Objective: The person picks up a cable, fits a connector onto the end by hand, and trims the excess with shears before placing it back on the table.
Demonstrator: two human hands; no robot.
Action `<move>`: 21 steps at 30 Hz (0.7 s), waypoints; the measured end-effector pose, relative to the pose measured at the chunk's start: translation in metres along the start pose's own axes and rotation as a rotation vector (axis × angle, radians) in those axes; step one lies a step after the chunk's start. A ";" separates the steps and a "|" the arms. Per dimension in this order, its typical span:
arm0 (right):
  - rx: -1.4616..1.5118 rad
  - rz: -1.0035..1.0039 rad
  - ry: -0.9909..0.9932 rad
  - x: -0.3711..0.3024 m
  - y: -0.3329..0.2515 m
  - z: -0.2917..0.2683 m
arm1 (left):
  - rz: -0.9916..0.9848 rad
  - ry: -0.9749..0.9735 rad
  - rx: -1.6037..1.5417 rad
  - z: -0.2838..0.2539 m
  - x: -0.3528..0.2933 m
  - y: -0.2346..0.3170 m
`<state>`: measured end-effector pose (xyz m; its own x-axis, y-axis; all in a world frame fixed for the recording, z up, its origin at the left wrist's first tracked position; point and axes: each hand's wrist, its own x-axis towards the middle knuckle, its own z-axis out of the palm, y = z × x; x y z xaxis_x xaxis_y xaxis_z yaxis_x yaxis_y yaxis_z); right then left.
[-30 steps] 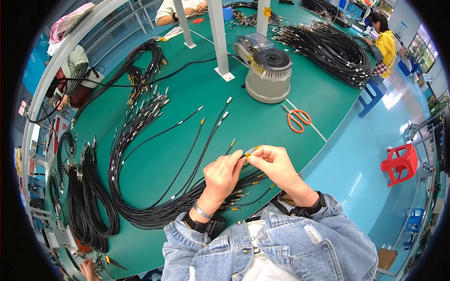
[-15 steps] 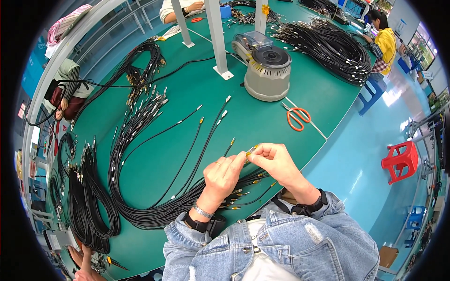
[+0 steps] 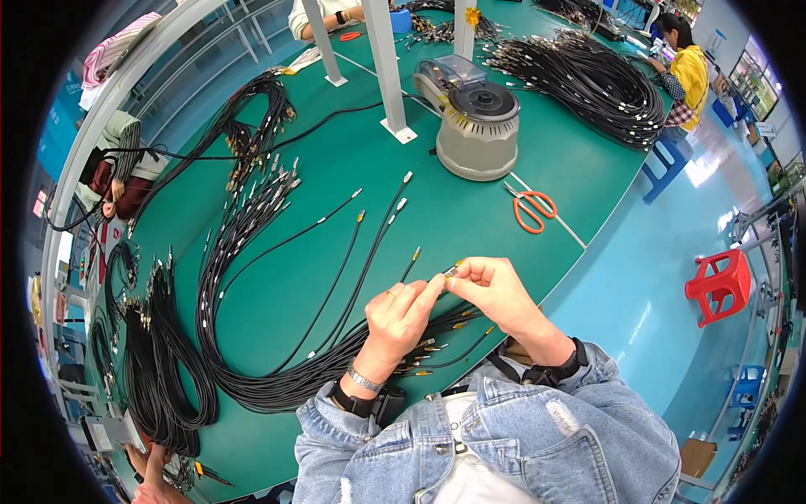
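Observation:
In front of my chest, over the near edge of the green table, my left hand (image 3: 398, 312) and my right hand (image 3: 495, 290) meet fingertip to fingertip. Both pinch a small metal cable connector (image 3: 452, 271) with a bit of yellow on it. My fingers cover most of it. Below and left of my hands lies a thick bundle of black cables (image 3: 260, 398), its yellow-tipped ends passing under my wrists. Several single cables (image 3: 336, 277) fan out from it across the table, with metal or yellow ends.
A grey round tape dispenser (image 3: 478, 139) stands beyond my hands, with orange-handled scissors (image 3: 531, 210) beside it. Grey posts (image 3: 388, 76) rise from the green table (image 3: 353, 160). More cable coils (image 3: 588, 88) lie far right and left. Co-workers sit around; a red stool (image 3: 719, 288) stands right.
My fingers have shifted slightly on the connector, and less yellow shows between them. The left hand has moved a touch right. Cables and tools on the table stay put.

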<state>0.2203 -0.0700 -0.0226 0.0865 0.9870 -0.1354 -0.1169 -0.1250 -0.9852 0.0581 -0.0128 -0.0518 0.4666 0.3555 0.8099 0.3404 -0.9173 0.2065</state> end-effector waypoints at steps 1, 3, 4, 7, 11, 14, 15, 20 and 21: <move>0.014 -0.003 -0.002 0.000 0.000 0.000 | -0.002 0.000 -0.005 0.000 0.000 0.000; 0.043 -0.009 -0.006 -0.001 -0.001 0.001 | -0.017 0.015 -0.014 0.000 0.002 0.003; 0.044 -0.010 -0.006 -0.001 0.000 0.001 | -0.033 0.029 -0.023 0.001 0.003 0.004; 0.070 -0.020 -0.013 -0.001 0.001 0.001 | -0.046 0.036 -0.027 0.000 0.003 0.004; 0.044 -0.021 -0.014 -0.001 0.001 0.000 | -0.033 0.017 -0.016 0.001 0.000 0.003; 0.033 -0.018 -0.007 -0.001 0.002 0.000 | -0.014 0.006 -0.012 0.000 0.000 0.002; 0.028 -0.016 -0.004 -0.001 0.002 0.000 | -0.013 -0.010 -0.012 -0.001 0.001 0.002; 0.016 -0.009 -0.009 -0.002 0.002 -0.001 | -0.022 -0.029 -0.002 -0.001 0.001 0.005; 0.021 -0.010 -0.009 -0.002 0.000 0.000 | -0.027 -0.021 0.002 0.000 0.001 0.005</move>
<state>0.2196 -0.0724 -0.0222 0.0793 0.9890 -0.1249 -0.1370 -0.1133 -0.9841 0.0606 -0.0170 -0.0497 0.4747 0.3835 0.7922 0.3545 -0.9071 0.2267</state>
